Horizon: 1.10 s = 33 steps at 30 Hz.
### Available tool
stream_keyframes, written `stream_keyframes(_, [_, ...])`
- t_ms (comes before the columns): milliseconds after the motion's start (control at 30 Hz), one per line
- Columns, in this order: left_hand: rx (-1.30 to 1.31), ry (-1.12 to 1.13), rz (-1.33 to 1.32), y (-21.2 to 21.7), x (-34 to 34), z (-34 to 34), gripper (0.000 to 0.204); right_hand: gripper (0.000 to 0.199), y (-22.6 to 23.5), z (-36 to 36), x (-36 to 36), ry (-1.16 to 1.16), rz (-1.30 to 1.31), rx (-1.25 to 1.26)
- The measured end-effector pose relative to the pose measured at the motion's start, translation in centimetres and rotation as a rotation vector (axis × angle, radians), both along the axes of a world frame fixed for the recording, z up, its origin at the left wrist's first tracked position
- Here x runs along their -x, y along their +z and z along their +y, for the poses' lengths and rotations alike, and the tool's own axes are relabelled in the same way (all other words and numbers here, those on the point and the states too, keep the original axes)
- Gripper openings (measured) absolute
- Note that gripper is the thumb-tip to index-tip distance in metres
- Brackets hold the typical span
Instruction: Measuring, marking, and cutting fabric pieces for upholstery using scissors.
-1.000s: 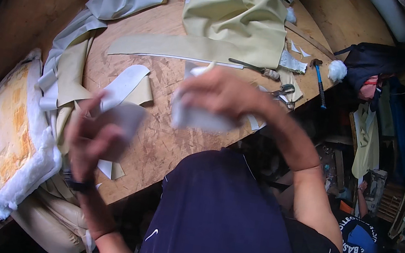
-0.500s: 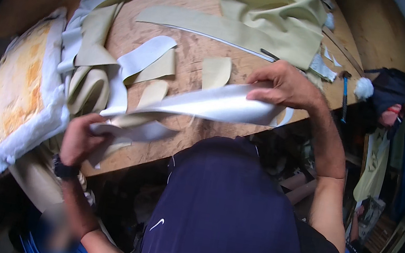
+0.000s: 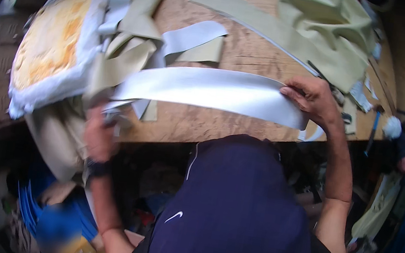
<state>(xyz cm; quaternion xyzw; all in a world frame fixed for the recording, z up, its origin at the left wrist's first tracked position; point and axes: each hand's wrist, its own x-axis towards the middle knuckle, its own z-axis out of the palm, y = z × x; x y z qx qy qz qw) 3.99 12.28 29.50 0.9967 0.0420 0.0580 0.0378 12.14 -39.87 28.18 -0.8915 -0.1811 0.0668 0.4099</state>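
A long white-backed vinyl strip (image 3: 208, 89) stretches between my hands over the near part of the wooden worktable. My right hand (image 3: 312, 96) pinches its right end, thumb against fingers. At its left end my left hand (image 3: 101, 132), wearing a dark wristband, is blurred by motion but looks closed on the strip. Folded beige vinyl (image 3: 133, 48) lies just beyond that hand. A white-and-beige offcut (image 3: 194, 39) lies behind the strip, which hides smaller pieces under it.
A foam cushion with white wadding (image 3: 52, 46) stands at the table's left. Crumpled beige vinyl (image 3: 327, 30) and a long beige piece (image 3: 259, 25) lie at the back. A blue-handled hammer (image 3: 373, 132) is at the right edge, near a white tuft (image 3: 392, 127).
The strip has gone from twisted and angled to nearly flat and level between my hands. My left hand has moved in the picture, and the whole view has shifted.
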Motion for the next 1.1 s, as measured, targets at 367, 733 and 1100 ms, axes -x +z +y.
stream_keyframes(367, [0.361, 0.112, 0.454, -11.3, 2.4, -3.8, 0.045, 0.036, -14.9, -3.9, 2.1, -0.040, 0.343, 0.463])
stream_keyframes(733, [0.207, 0.236, 0.581, -18.5, -10.2, -5.2, 0.073, 0.037, -18.8, -11.3, 4.3, -0.055, 0.586, 0.388])
stream_keyframes(1100, [1.104, 0.471, 0.425, -18.5, -5.9, 0.6, 0.038, 0.025, -17.2, -12.8, 3.7, -0.233, 0.694, -0.084])
